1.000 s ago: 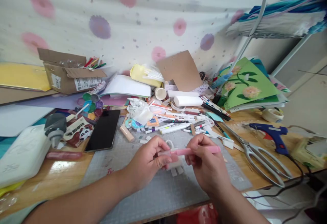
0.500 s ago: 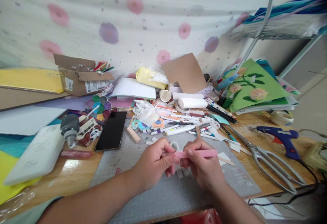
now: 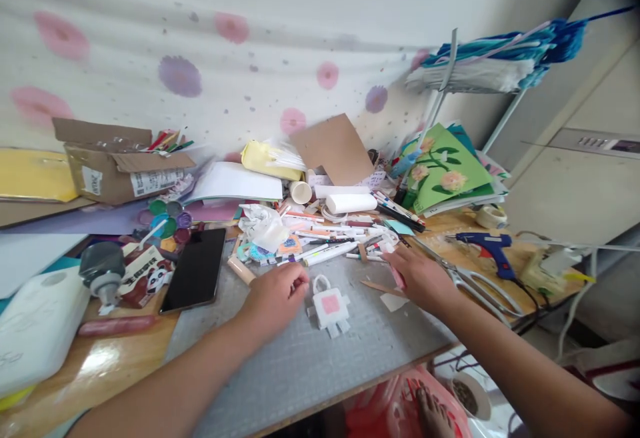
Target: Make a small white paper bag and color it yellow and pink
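Note:
On the grey cutting mat (image 3: 235, 371) lies a small white paper craft (image 3: 340, 315) with a pink square on its front, a loop on top and little tabs at its sides and bottom. To its left, my left hand (image 3: 275, 298) rests near the mat with fingers curled in; nothing shows in them. Over at the right, my right hand (image 3: 423, 279) reaches toward the heap of pens, closed on a pink marker (image 3: 396, 271) that is mostly hidden under the fingers. A thin wooden stick (image 3: 384, 288) and a white paper scrap (image 3: 393, 302) lie beside that hand.
Loose pens (image 3: 333, 253) and scraps cover the back of the mat. A phone (image 3: 196, 270) and a dark-capped bottle (image 3: 103, 268) stand left. Large scissors (image 3: 483, 291) and a blue glue gun (image 3: 487, 245) lie right, a cardboard box (image 3: 110, 171) behind.
My hands have parted: the right has carried the pink marker right toward the pens, the left has drawn back left. The white craft now shows fully. The view has turned right.

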